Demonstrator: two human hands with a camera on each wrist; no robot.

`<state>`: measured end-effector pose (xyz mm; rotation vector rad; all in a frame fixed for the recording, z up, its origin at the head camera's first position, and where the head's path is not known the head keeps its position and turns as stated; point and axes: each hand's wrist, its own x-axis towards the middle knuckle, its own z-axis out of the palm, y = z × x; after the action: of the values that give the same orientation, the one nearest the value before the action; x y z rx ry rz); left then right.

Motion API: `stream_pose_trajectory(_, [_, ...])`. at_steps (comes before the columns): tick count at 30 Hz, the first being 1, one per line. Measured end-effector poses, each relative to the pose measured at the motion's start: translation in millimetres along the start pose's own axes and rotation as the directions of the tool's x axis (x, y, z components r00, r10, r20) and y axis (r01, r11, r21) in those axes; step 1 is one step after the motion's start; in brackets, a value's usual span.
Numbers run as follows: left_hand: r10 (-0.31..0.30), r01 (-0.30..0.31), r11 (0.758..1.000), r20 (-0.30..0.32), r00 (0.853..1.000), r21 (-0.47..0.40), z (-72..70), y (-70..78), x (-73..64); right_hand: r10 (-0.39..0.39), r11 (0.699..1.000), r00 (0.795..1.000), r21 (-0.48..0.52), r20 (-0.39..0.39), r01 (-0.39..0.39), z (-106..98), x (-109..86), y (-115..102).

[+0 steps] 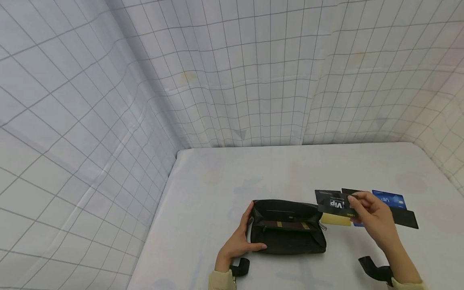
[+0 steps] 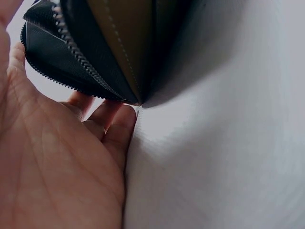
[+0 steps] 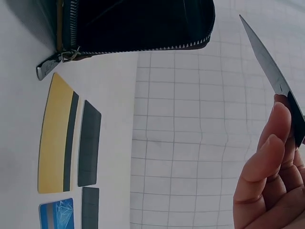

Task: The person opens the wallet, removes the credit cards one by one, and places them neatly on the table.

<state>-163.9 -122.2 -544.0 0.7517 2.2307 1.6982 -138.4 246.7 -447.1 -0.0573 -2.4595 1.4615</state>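
Note:
A black zip wallet (image 1: 288,245) lies spread wide on the white table, with dark inner pockets showing. My left hand (image 1: 237,241) holds its left end, thumb along the front edge and fingers around the outer side. The left wrist view shows the wallet's zip teeth (image 2: 81,57) above my fingertips (image 2: 121,119). Just off the wallet's right end, my right hand (image 1: 377,219) pinches a black card (image 1: 331,204) printed "Vip" between thumb and fingers. Seen edge-on in the right wrist view, the card (image 3: 267,62) is raised off the table.
To the wallet's right lie a yellow card (image 1: 336,220), a blue card (image 1: 391,199) and a black card (image 1: 405,218). Another blue card (image 3: 59,214) sits near the yellow one. A metal zip pull (image 3: 46,67) sticks out from the wallet's corner. Grid-patterned curtains (image 1: 235,80) surround the table.

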Motion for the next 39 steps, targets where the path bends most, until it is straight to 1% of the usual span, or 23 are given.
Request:
stream_pose_trajectory(10, [0.013,-0.013,1.000,-0.001,1.000,0.007,0.0,-0.5,0.4,0.099,0.995,0.994,0.010,0.038,-0.100,-7.3,-4.4,15.6])
stream_pose_trajectory(21, [0.020,-0.020,1.000,0.006,1.000,0.023,-1.2,-1.1,0.6,0.169,0.986,0.984,-0.002,0.049,-0.169,-8.4,-7.5,30.6])
stream_pose_trajectory(27, [0.029,-0.029,0.999,0.007,1.000,0.019,-1.4,-1.2,0.6,0.182,0.983,0.980,0.005,0.086,-0.183,-8.2,-11.4,39.0])
stream_pose_trajectory(31, [0.021,-0.021,1.000,0.004,1.000,0.012,-1.1,-1.1,0.5,0.187,0.982,0.976,-0.015,0.110,-0.187,-8.2,-14.1,43.6])
stream_pose_trajectory(35, [0.018,-0.018,1.000,0.002,1.000,0.009,-0.8,-1.0,0.3,0.215,0.976,0.967,-0.038,0.133,-0.212,-7.8,-16.1,48.0])
stream_pose_trajectory(39, [0.027,-0.027,1.000,0.003,1.000,0.016,-0.9,-1.1,0.4,0.236,0.972,0.959,-0.041,0.156,-0.232,-7.4,-17.4,51.6])
